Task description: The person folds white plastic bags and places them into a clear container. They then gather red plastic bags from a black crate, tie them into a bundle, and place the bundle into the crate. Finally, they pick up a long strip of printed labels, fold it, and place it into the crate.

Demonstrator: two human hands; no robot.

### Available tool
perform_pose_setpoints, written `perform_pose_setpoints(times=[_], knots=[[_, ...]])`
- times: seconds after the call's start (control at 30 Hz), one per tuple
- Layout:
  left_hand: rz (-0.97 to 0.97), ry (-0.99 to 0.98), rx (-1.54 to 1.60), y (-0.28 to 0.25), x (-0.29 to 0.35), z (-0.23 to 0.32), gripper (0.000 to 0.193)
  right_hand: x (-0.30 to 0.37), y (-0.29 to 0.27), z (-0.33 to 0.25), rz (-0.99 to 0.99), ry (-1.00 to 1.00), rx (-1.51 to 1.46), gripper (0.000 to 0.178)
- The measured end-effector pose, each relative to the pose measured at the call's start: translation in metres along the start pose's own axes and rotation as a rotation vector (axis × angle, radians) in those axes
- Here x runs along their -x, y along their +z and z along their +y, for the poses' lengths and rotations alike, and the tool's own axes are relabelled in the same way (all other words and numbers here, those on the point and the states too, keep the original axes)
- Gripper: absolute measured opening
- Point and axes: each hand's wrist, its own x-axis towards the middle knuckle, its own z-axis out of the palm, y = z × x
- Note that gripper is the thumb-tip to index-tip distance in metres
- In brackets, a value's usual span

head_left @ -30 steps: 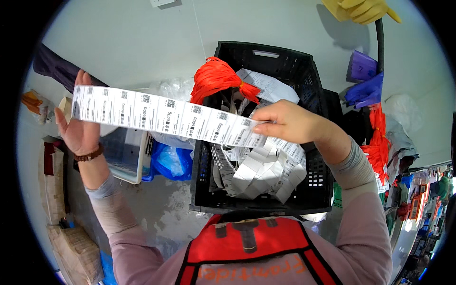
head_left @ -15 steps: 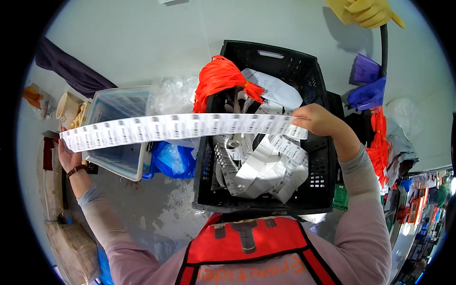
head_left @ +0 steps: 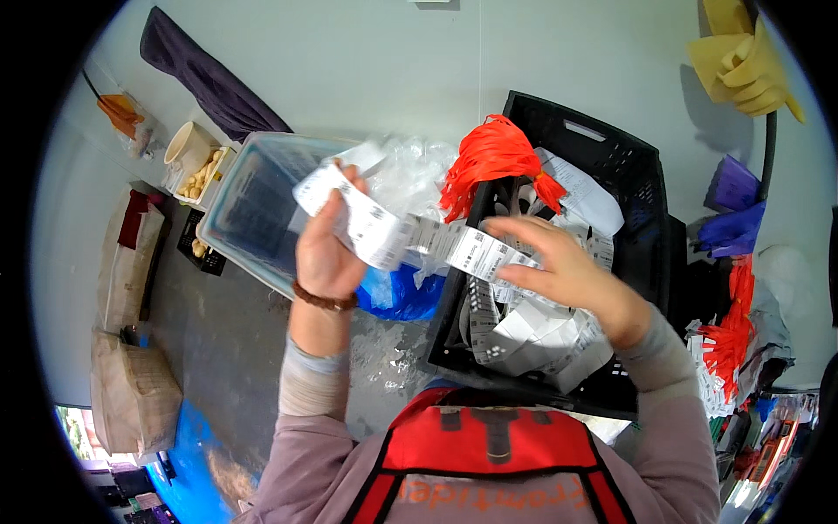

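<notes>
A long white strip of printed labels (head_left: 371,229) is bunched in folds in my left hand (head_left: 330,253). The thumb and fingers close on it above the blue-rimmed clear bin. From there the strip runs right toward the black crate (head_left: 532,380). My right hand (head_left: 572,272) hovers over the crate, its thumb and fingers apart around the strip's loose stretch; firm contact is hard to make out. Beneath it, more label strips (head_left: 546,336) lie tangled in the crate. A tied bundle of red-orange ribbons (head_left: 496,166) hangs over the crate's left rim.
Left of the crate stands the blue-rimmed clear bin (head_left: 262,192), with clear plastic (head_left: 415,175) and a blue bag (head_left: 401,293) beside it. Yellow gloves (head_left: 742,70) and purple gloves (head_left: 733,210) hang at right. A brown sack (head_left: 131,393) stands at far left.
My left hand has come in from the far left toward the crate, so the stretched strip is now folded in it. My right hand's fingers have opened apart. The view has shifted left.
</notes>
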Motion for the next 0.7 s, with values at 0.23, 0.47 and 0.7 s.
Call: perform_pose_setpoints(times=[0.23, 0.47, 0.7], knots=[[-0.105, -0.147, 0.116, 0.036, 0.014, -0.03, 0.04, -0.033, 0.038, -0.008, -0.146, 0.159, -0.275, 0.027], [0.04, -0.149, 0.225, -0.025, 0.002, -0.004, 0.033, 0.038, 0.019, -0.006, -0.437, 0.204, -0.315, 0.029], [0.195, -0.101, 0.058, -0.062, -0.012, 0.001, 0.033, 0.092, 0.009, 0.017, -0.634, 0.229, 0.017, 0.03]])
